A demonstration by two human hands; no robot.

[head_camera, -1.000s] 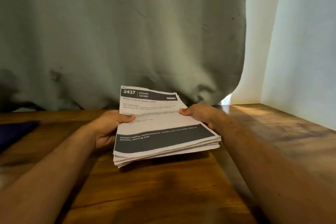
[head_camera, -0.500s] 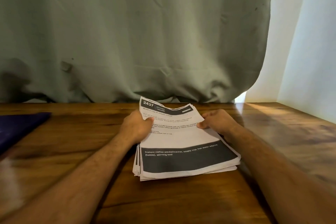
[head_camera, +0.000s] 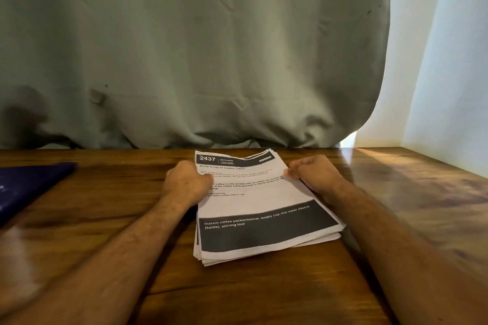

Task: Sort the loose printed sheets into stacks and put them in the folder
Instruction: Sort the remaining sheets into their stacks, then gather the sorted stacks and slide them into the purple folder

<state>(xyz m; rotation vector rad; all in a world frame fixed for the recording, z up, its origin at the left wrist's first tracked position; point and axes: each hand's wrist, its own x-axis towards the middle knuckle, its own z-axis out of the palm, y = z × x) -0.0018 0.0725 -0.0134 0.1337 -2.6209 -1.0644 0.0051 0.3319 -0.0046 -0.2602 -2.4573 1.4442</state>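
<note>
Unsorted stack of printed sheets (head_camera: 253,208) on table (head_camera: 105,219), gripped at both edges by left hand (head_camera: 188,185) and right hand (head_camera: 314,174); dark blue folder (head_camera: 29,187) apart, unfilled.

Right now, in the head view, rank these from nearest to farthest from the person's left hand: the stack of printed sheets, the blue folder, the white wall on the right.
1. Stack of printed sheets: the left hand grips its left edge.
2. Blue folder: on the table's far left, apart from the hand.
3. White wall: far right, beyond the right hand.
</note>
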